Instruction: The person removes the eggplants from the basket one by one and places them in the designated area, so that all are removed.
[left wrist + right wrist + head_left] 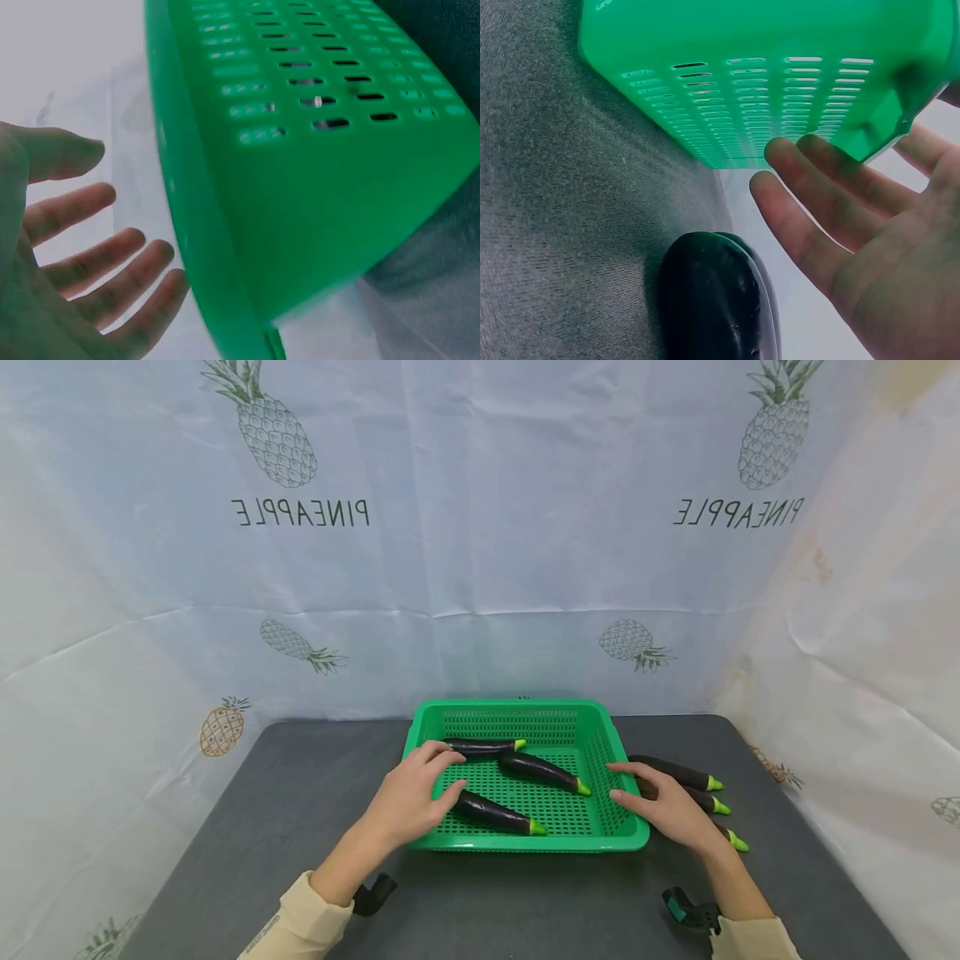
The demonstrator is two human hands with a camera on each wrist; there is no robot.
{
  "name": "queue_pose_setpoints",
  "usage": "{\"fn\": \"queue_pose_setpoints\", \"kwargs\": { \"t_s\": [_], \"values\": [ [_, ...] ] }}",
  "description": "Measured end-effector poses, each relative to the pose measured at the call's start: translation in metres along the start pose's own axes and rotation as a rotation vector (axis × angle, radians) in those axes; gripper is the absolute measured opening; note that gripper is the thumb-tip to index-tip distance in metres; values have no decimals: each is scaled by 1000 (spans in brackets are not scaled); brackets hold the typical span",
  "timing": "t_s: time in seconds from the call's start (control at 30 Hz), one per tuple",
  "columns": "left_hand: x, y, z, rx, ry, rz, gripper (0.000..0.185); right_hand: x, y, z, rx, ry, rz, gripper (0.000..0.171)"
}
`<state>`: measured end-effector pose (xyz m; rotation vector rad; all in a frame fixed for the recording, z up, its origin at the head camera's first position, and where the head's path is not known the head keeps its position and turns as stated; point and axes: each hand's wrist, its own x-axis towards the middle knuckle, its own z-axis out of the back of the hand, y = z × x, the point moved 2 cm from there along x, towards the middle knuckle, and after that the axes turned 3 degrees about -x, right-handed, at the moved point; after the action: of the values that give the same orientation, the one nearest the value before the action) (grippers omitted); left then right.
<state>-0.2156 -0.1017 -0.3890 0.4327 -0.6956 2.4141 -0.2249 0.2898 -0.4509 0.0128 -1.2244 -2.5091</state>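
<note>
A green plastic basket (536, 843) with slotted walls stands on the dark table, holding three dark eggplants: one at the back (480, 747), one in the middle (538, 768) and one at the front (491, 814). My left hand (411, 795) hovers at the basket's left rim, fingers spread and loosely bent; the left wrist view shows the fingertips right beside the rim, nothing in the palm. My right hand (667, 810) is at the right rim, thumb and index finger reaching over it. In the right wrist view its other fingers (817, 202) extend along the outer wall.
Three more eggplants with green stem ends (678, 772) lie on the table right of the basket, partly hidden under my right hand. A white pineapple-print cloth (480, 543) hangs behind and along both sides of the grey-black table (300, 793).
</note>
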Motion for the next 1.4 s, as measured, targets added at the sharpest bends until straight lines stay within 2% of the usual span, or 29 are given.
{"fn": "queue_pose_setpoints", "kwargs": {
  "t_s": [0.17,0.37,0.67,0.93,1.17,1.4],
  "values": [
    [12,-5,-12,13,113,-45,29,0,0,0,-9,-5,8,48],
    [19,-5,-30,10,241,-28,30,-1,4,2,1,-8,10,47],
    [27,-2,-50,82,369,1,34,-2,3,1,17,-6,9,47],
    [38,-3,-61,115,450,21,42,-2,2,-1,20,-18,-7,48],
    [40,-7,-72,212,576,27,49,-1,2,-3,44,-21,-9,48],
    [42,-8,-83,309,644,18,49,-1,0,-2,42,-27,-8,47]
  ]
}}
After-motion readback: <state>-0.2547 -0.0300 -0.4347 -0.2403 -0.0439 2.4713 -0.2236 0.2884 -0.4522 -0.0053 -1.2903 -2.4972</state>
